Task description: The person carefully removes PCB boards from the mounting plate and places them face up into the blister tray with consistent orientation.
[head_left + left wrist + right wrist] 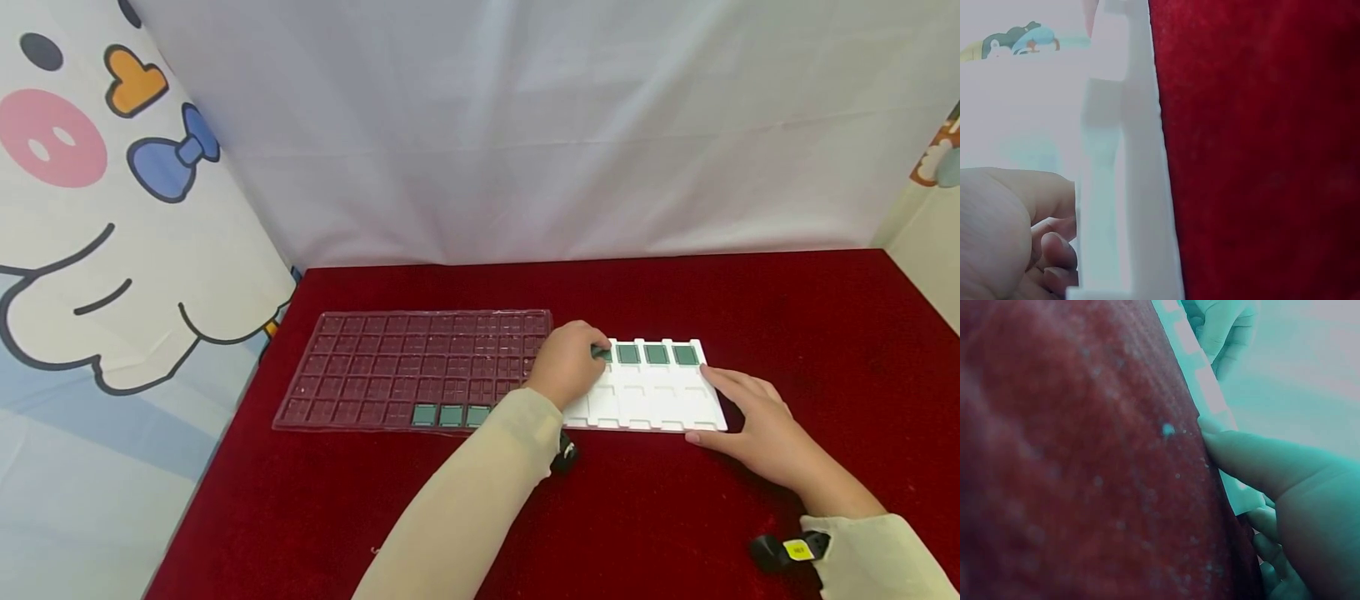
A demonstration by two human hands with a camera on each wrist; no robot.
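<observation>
My left hand [567,363] reaches over the left end of a white plastic tray [651,407], fingers pointing down. Its fingertips pinch a small green square piece [602,353] at the tray's back row, partly covered by the fingers. To the right of it in that row sit three more green squares, one of them a green square [656,354] in its own pocket. The right hand [759,425] holds the tray's right end, thumb at the front corner and fingers along the side. In the right wrist view, the thumb [1241,453] presses on the tray's edge.
Left of the white tray lies a clear plastic tray [390,367] with many square pockets, partly hidden by the left arm. Green squares [451,415] sit in its front row. Both trays rest on a red cloth-covered table [660,525], with a white curtain [525,133] behind.
</observation>
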